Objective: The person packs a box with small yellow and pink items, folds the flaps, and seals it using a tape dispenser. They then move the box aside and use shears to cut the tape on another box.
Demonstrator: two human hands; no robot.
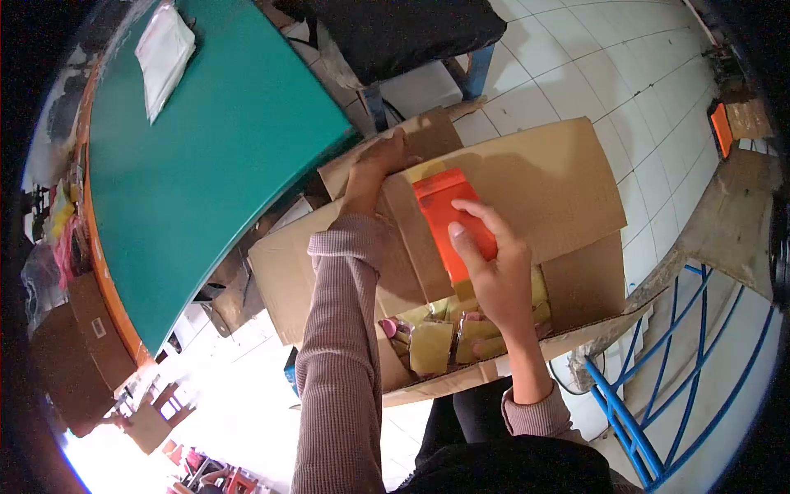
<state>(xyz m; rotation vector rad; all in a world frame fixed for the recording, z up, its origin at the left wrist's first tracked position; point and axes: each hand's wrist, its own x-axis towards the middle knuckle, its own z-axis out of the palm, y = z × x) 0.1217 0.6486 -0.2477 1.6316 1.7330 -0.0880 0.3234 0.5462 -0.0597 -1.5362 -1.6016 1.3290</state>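
Note:
A large cardboard box [576, 181] stands before me with a flap partly across its top. My left hand [380, 163] reaches to the far side and grips the edge of a cardboard flap; some of its fingers are hidden. My right hand [499, 267] holds a flat orange-red object [448, 216] against the cardboard, thumb and forefinger on its upper face, other fingers hidden. Yellowish tape [428, 170] shows at the object's far end. Inside the box's near opening lie clear packets with yellow contents [430, 347].
A green table [222, 156] with a white plastic bag [164, 53] stands to the left. Beyond the box is a black-topped stool [403, 37]. Blue metal bars [629, 412] stand at the lower right. More cartons [74, 370] lie at the far left.

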